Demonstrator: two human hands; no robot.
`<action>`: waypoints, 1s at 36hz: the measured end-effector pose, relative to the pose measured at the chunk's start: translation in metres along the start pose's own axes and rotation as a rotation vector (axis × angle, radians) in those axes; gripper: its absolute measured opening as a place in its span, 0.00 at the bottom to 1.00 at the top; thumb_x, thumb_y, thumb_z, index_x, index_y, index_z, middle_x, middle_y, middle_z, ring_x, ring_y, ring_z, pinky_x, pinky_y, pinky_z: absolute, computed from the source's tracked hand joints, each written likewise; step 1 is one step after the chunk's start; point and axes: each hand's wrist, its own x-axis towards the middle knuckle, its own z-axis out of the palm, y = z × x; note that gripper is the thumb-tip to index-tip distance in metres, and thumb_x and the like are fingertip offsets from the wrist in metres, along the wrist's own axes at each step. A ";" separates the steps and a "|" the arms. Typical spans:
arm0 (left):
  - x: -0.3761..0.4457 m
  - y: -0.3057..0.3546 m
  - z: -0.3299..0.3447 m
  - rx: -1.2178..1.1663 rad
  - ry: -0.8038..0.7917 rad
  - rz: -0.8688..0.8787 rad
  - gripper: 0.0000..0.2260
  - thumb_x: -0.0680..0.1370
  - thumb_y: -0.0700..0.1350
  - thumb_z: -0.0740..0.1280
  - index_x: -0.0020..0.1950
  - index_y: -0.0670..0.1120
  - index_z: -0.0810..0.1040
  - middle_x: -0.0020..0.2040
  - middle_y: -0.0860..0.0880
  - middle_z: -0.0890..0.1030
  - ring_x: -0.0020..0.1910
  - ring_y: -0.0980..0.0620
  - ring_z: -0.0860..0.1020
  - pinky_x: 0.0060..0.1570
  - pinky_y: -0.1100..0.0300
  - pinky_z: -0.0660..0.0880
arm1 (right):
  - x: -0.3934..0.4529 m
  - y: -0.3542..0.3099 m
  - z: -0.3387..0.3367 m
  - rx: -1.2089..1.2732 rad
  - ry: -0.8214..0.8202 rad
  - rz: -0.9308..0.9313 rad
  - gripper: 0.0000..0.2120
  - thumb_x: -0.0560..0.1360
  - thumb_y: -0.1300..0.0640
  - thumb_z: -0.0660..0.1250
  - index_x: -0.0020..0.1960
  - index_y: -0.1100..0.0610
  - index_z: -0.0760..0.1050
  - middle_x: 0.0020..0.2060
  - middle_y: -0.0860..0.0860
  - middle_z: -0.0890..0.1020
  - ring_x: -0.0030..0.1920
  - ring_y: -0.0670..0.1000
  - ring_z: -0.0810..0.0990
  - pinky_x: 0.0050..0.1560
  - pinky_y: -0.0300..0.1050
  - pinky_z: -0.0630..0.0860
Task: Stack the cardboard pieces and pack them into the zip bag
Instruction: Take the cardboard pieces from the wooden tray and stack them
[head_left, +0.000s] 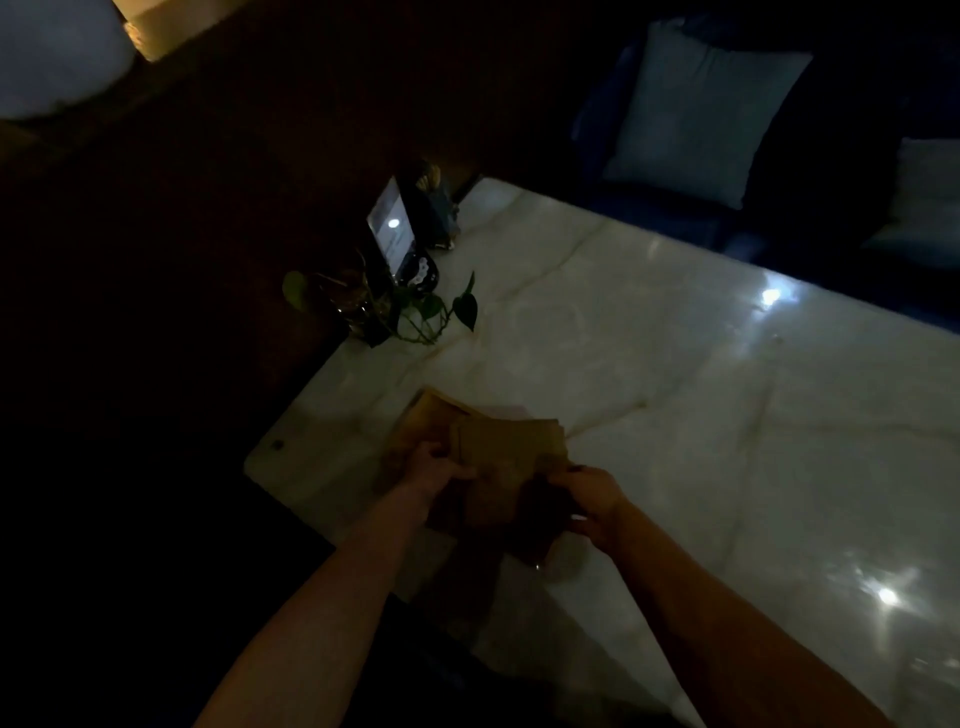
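Observation:
The scene is dim. A bundle of brown cardboard pieces (506, 457) is held just above the near left part of the white marble table (727, 415). My left hand (434, 470) grips the bundle's left side and my right hand (592, 499) grips its lower right side. Behind the bundle a lighter yellowish piece (423, 415) lies flat on the table, partly covered; whether it is cardboard or the zip bag I cannot tell. The pieces in the bundle are slightly offset from each other.
At the table's far left corner stand a glass vase with a leafy plant (415, 312), an upright sign stand (392, 226) and a dark holder (434, 208). A dark sofa with pale cushions (701, 109) lies beyond the table's far edge. Ceiling lights reflect off the marble.

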 end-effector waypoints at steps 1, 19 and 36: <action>-0.003 0.000 0.001 -0.025 -0.021 -0.005 0.35 0.68 0.32 0.74 0.72 0.39 0.63 0.67 0.40 0.72 0.65 0.40 0.72 0.62 0.47 0.72 | -0.002 0.001 -0.005 0.000 -0.012 -0.010 0.10 0.73 0.61 0.71 0.54 0.58 0.77 0.48 0.56 0.82 0.48 0.56 0.81 0.40 0.48 0.79; -0.065 -0.024 0.108 0.311 -0.532 0.190 0.19 0.70 0.33 0.74 0.59 0.41 0.77 0.59 0.41 0.81 0.58 0.43 0.79 0.61 0.42 0.75 | -0.089 0.086 -0.148 0.008 0.136 -0.240 0.16 0.71 0.63 0.75 0.56 0.58 0.77 0.50 0.58 0.83 0.48 0.57 0.84 0.47 0.50 0.82; -0.094 -0.045 0.189 0.621 -0.442 0.844 0.15 0.69 0.36 0.74 0.44 0.53 0.74 0.41 0.50 0.80 0.42 0.53 0.78 0.37 0.67 0.68 | -0.105 0.139 -0.193 -0.222 0.679 -0.587 0.14 0.68 0.66 0.75 0.48 0.51 0.79 0.40 0.44 0.84 0.42 0.33 0.80 0.40 0.22 0.71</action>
